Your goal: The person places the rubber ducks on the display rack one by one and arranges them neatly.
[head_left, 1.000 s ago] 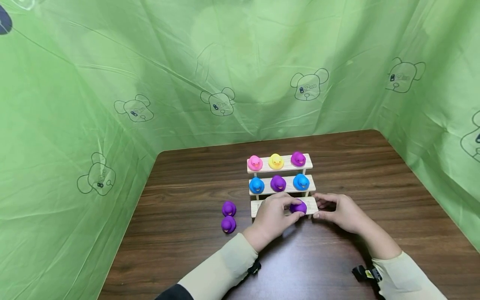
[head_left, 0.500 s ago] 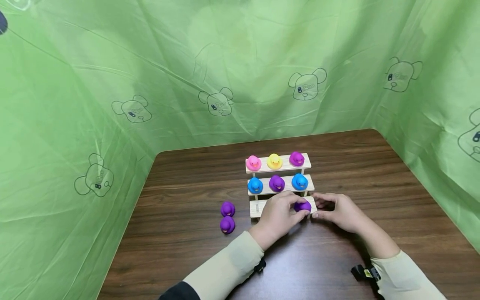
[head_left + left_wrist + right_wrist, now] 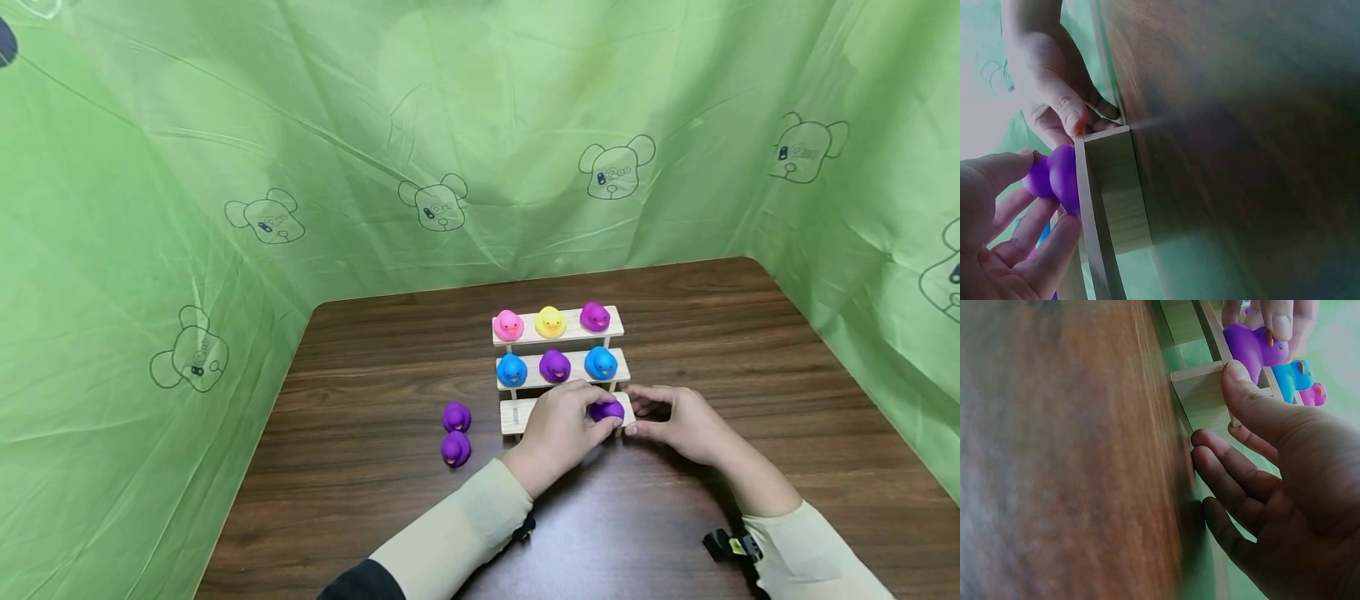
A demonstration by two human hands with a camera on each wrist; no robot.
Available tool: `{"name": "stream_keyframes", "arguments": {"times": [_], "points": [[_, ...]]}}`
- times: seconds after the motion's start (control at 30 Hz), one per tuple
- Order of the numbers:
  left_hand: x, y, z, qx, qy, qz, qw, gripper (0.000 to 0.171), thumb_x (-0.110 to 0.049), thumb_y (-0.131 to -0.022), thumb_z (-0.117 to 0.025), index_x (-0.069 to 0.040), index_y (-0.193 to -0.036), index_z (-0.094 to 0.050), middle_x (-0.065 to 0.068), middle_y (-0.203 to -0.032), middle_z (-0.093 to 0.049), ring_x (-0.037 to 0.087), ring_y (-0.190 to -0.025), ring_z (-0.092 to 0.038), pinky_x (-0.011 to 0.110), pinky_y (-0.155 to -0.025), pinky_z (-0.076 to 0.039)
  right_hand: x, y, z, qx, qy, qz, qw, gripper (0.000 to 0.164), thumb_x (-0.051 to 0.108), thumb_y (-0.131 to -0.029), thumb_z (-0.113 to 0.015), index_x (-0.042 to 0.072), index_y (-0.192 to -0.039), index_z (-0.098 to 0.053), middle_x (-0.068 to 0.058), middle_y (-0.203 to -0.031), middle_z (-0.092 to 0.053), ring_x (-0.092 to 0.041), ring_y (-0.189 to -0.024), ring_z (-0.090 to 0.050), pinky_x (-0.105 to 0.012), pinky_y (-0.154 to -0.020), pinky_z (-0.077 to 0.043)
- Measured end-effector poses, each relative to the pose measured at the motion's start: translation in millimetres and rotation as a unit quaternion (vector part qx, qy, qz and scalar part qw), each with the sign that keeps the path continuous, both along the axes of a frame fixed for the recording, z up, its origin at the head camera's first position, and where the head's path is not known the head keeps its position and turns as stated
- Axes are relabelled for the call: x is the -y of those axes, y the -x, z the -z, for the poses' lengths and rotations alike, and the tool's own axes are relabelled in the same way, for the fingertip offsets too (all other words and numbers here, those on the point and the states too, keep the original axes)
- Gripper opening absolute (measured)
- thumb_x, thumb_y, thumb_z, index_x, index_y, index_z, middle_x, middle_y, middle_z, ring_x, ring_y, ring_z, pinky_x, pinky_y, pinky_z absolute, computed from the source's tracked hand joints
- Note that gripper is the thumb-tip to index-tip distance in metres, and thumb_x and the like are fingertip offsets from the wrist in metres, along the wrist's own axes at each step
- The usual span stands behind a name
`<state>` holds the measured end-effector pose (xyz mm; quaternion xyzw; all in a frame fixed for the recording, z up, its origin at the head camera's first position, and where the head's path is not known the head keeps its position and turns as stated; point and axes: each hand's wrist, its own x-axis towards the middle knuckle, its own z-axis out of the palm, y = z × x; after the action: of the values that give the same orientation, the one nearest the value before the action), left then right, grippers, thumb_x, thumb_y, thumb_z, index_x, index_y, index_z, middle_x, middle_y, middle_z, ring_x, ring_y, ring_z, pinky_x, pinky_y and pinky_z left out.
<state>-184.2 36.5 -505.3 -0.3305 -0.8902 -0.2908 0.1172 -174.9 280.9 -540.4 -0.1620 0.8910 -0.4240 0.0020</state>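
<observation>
A purple rubber duck (image 3: 1065, 178) sits at the right end of the bottom step of a three-tier wooden stand (image 3: 516, 418). My left hand (image 3: 559, 429) pinches that duck between thumb and fingers, its base against the board. At the same end, my right hand (image 3: 682, 423) steadies the stand, thumb and index finger (image 3: 1249, 439) on either side of the board's end. Higher up, the middle step carries a blue duck (image 3: 512, 370), a purple duck (image 3: 555, 366) and another blue duck (image 3: 601, 363). Pink (image 3: 508, 326), yellow (image 3: 551, 322) and purple ducks (image 3: 595, 317) line the top step.
Two loose purple ducks (image 3: 456, 433) stand on the brown wooden table (image 3: 360, 467), left of the stand. A green sheet (image 3: 337, 125) with bear drawings hangs around the table's back and sides.
My left hand has slid the purple duck rightward along the bottom step to its end, uncovering more of that step's left part. The right hand has stayed at the stand's end.
</observation>
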Motion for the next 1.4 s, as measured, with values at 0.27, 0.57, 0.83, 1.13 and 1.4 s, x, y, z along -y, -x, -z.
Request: {"name": "stream_keyframes", "arguments": {"times": [0.27, 0.57, 0.83, 1.13, 1.4], "points": [[-1, -0.4, -0.5, -0.005, -0.008, 0.005, 0.9999, 0.018, -0.034, -0.090, -0.085, -0.023, -0.103, -0.080, -0.013, -0.097, -0.073, 0.004, -0.089, -0.067, 0.009, -0.078, -0.047, 0, 0.7, 0.6, 0.002, 0.001, -0.001, 1.000, 0.061, 0.026, -0.085, -0.090, -0.001, -0.134, -0.069, 0.002, -0.097, -0.076, -0.023, -0.094, -0.073, -0.037, -0.084, -0.061], [-1, -0.1, 0.0, -0.013, 0.003, 0.003, 0.9999, 0.022, -0.036, -0.090, -0.086, -0.023, -0.106, -0.080, -0.013, -0.099, -0.074, 0.003, -0.091, -0.067, 0.010, -0.079, -0.048, -1, 0.5, 0.9, 0.004, 0.003, 0.001, 1.000, 0.061, 0.027, -0.085, -0.090, -0.001, -0.134, -0.069, 0.002, -0.097, -0.076, -0.024, -0.095, -0.073, -0.040, -0.085, -0.061], [1, -0.4, -2.9, -0.032, 0.012, -0.005, 0.9994, 0.028, -0.039, -0.088, -0.087, -0.023, -0.110, -0.080, -0.013, -0.101, -0.073, 0.000, -0.092, -0.064, 0.012, -0.079, -0.050, -1, 0.7, 0.3, 0.001, 0.001, 0.001, 1.000, 0.061, 0.028, -0.084, -0.091, 0.000, -0.134, -0.069, 0.002, -0.097, -0.076, -0.024, -0.095, -0.073, -0.042, -0.086, -0.061], [10, -3.0, -7.6, -0.035, 0.015, -0.010, 0.9992, 0.031, -0.043, -0.089, -0.086, -0.024, -0.113, -0.080, -0.013, -0.102, -0.073, 0.001, -0.087, -0.063, 0.014, -0.077, -0.051, 0, 0.8, -0.6, 0.002, -0.001, 0.001, 1.000, 0.061, 0.028, -0.084, -0.091, 0.000, -0.134, -0.069, 0.001, -0.097, -0.077, -0.024, -0.095, -0.073, -0.042, -0.085, -0.061], [28, -7.0, -12.0, -0.054, -0.002, -0.010, 0.9985, 0.030, -0.044, -0.089, -0.085, -0.024, -0.110, -0.079, -0.015, -0.104, -0.073, 0.002, -0.092, -0.067, 0.015, -0.078, -0.053, 0, 0.6, -1.8, 0.001, -0.007, 0.004, 1.000, 0.062, 0.029, -0.084, -0.091, 0.000, -0.134, -0.069, 0.001, -0.098, -0.076, -0.024, -0.094, -0.073, -0.042, -0.086, -0.061]]}}
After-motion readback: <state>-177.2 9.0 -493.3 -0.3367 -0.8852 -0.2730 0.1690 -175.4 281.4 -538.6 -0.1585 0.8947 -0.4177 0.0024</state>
